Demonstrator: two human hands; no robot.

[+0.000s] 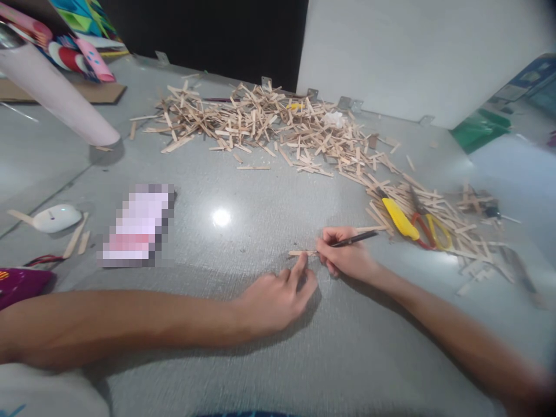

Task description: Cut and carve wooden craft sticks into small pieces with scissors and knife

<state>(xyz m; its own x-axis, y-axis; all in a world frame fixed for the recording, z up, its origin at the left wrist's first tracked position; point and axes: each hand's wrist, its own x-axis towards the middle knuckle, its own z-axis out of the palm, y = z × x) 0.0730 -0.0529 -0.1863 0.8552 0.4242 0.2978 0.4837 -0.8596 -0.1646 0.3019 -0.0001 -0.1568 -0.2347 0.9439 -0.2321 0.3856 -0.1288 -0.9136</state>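
The stick (297, 253) lies flat on the tabletop (260, 202), and every place here is told from it. Just nearer the person, the left grip (275, 298) is loose and closed around nothing; one extended fingertip presses the stick down. Just right of the stick, the right grip (347, 252) is closed on a pen (356, 238), the working end hidden among the fingers at the stick's right end.

For a clean mark, the person would do well to press straight down, so that so thin a piece does not skate or turn. The pressing fingertip is best kept out of the pen's path, with the right grip braced on the tabletop and the strokes light and short.

No container can be made out for the pile (252, 119): those pieces lie loose beyond the stick. A purple object (26, 286), far left of the stick and cut off by the picture's edge, may be a pouch; its contents are hidden. A green shape (482, 130), far beyond and right of the stick, is too blurred to identify as a bin.
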